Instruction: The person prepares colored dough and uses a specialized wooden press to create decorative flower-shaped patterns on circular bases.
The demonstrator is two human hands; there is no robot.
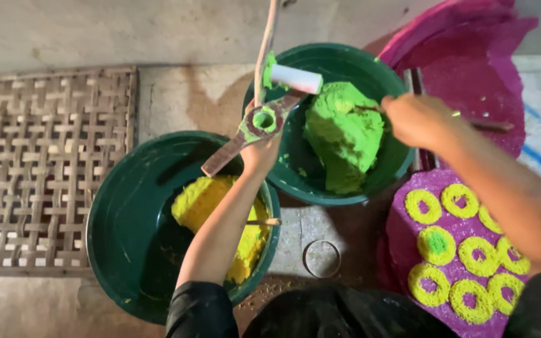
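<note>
Far left there's a woven bamboo lattice mat [45, 169] on the floor. Next, a dark green round tub [126, 225] with yellow dough [211, 213]. The left hand [261, 150] is wrapped around a wooden hand press [255, 125] smeared with green. The right hand [417, 119] is closed on a thin stick [370, 109], poking green dough [345, 134] in the far green tub [327, 56]. Yellow noodle rings [464, 244] sit on a magenta tray [402, 250], near right.

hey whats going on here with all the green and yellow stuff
A person's left hand holds a hand press with green dough in its barrel over a green tub of green dough. The right hand digs a stick into that dough. A second tub holds yellow dough. Yellow noodle rings lie on a pink mat.
</note>
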